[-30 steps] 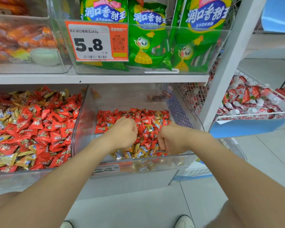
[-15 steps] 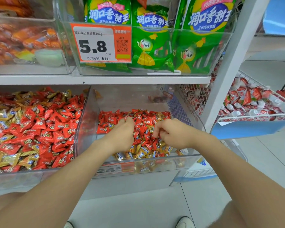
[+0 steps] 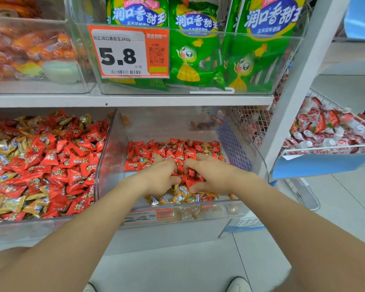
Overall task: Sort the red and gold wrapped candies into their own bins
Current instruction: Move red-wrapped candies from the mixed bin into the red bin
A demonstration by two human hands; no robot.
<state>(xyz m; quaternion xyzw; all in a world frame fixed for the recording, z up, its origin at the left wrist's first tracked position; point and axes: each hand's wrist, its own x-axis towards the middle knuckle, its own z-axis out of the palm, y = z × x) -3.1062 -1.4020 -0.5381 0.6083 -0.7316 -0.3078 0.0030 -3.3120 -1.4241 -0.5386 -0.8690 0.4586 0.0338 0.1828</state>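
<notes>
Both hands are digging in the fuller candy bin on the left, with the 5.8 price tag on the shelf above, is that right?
Not quite. The head view shows the left hand and right hand in the emptier bin on the right, fingers curled round red candies, not in the fuller left bin. The 5.8 price tag is on the shelf above.

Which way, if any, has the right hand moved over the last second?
Yes. Judged against the lower price label, the right hand has shifted left, nearly meeting the left hand among the red candies.
</notes>
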